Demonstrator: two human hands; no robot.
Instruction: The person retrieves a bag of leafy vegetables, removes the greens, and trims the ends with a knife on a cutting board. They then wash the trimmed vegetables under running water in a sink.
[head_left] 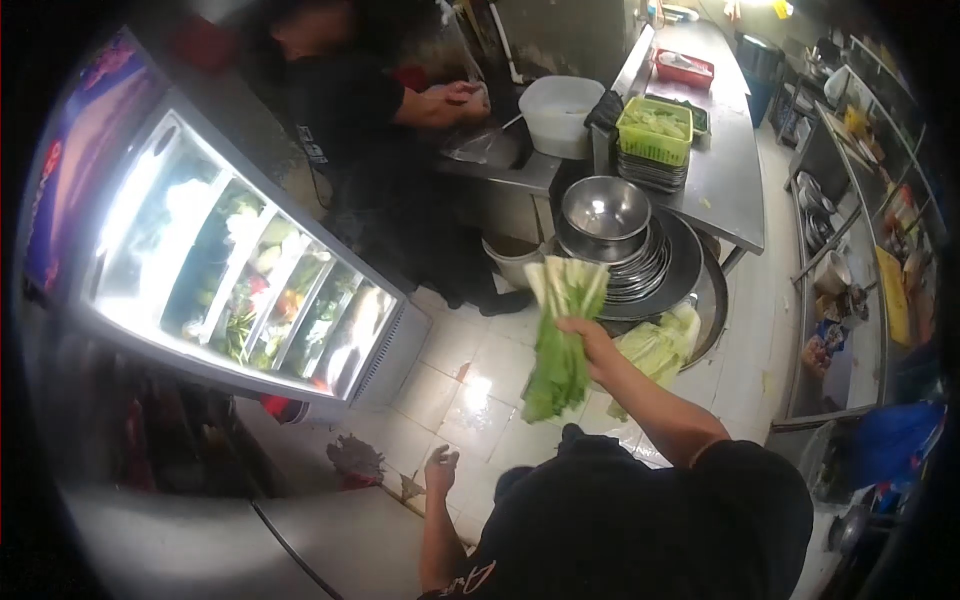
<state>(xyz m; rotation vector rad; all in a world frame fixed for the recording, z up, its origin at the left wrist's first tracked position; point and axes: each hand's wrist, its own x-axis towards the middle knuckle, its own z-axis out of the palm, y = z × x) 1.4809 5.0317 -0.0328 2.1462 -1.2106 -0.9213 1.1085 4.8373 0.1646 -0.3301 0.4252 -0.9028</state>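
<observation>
My right hand point(585, 345) is wrapped around a bunch of leafy greens point(560, 365), pale stalks up and green leaves hanging down over the tiled floor. My left hand point(441, 470) hangs low on the other side with its fingers curled. A small whitish patch shows at its fingertips, too small to name. Just beyond the greens stands a stack of metal plates point(640, 277) topped by a steel bowl point(605, 212). Large pale cabbage-like leaves point(662, 345) lie beside my right forearm, by the rim of a wide round pan point(718, 310).
A lit display fridge point(385, 345) with vegetables stands at left. Another person point(385, 170) works at a sink beside a white tub point(558, 115). The steel counter point(735, 190) bears a yellow-green basket point(655, 128) and a red tray point(685, 68). Shelves point(845, 290) line the right side.
</observation>
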